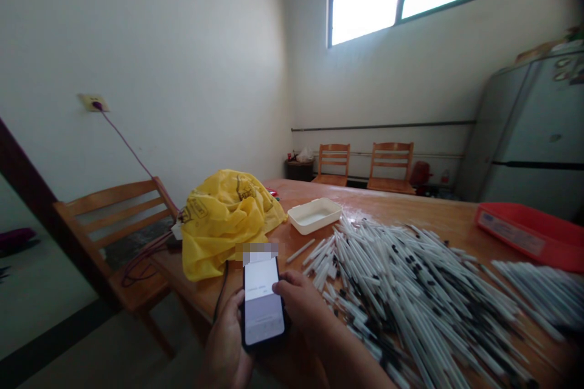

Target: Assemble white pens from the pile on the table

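A dark-edged smartphone (263, 301) with a lit, mostly white screen is held upright above the near edge of the table. My left hand (228, 340) grips it along its left side and lower back. My right hand (303, 304) is closed at the phone's right edge, one digit touching the screen; the fingers behind are partly hidden. To the right spreads a large heap of white pen-like sticks (401, 279), some with black ends. Behind the phone lies a crumpled yellow plastic bag (228, 219). An open cream plastic box (314, 219) stands beyond, between bag and heap.
The wooden table (378, 203) carries a red tray (529, 234) at right, with more sticks (538, 292) before it. A wooden chair (114, 219) stands at left near a cable plugged into a wall socket (93, 102). Farther back are two chairs and a refrigerator (533, 127).
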Available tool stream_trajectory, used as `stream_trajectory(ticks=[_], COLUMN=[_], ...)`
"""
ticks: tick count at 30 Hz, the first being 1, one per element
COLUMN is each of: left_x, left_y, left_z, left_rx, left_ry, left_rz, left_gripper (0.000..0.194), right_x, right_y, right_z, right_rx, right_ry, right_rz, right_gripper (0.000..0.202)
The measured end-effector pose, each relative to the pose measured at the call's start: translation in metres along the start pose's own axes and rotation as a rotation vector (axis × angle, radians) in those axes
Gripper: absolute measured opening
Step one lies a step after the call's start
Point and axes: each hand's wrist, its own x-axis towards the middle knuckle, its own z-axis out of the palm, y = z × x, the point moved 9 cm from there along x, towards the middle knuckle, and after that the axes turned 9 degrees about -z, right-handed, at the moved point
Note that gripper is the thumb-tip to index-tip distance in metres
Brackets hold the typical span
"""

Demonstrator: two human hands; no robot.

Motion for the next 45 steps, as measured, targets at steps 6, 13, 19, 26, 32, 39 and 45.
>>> stream_trajectory(ticks=[6,13,19,26,32,39,45], left_x=[-0.004,-0.002,-0.007,-0.004,-0.003,-0.002,-0.003], left_y=[0.001,0.0,0.001,0.0,-0.001,-0.002,0.001], left_z=[0.003,0.003,0.006,0.004,0.002,0.003,0.003], left_rx=[0.01,0.022,-0.009,-0.006,-0.007,0.011,0.003], left_ry=[-0.002,-0.021,-0.016,-0.043,-0.027,-0.062,-0.047], left_rz=[0.004,-0.012,-0.021,-0.026,-0.026,-0.036,-0.012], left_gripper=[0.024,0.027,0.029,0.028,0.027,0.03,0.027], right_x=[0.004,-0.002,-0.003,-0.002,-0.001,0.003,0.004], right_y=[0.006,-0.007,-0.008,-0.005,-0.003,0.004,0.007], right_z=[0.003,0.0,0.0,0.0,0.002,0.002,-0.001], right_rx=[0.041,0.012,0.009,-0.007,0.012,0.011,-0.031], right_ry=[-0.016,-0.017,-0.034,-0.032,-0.027,-0.018,-0.026], right_rz=[0.001,0.017,0.013,-0.007,-0.021,-0.031,-0.031], right_gripper=[0.021,0.014,0.013,0.013,0.02,0.024,0.018])
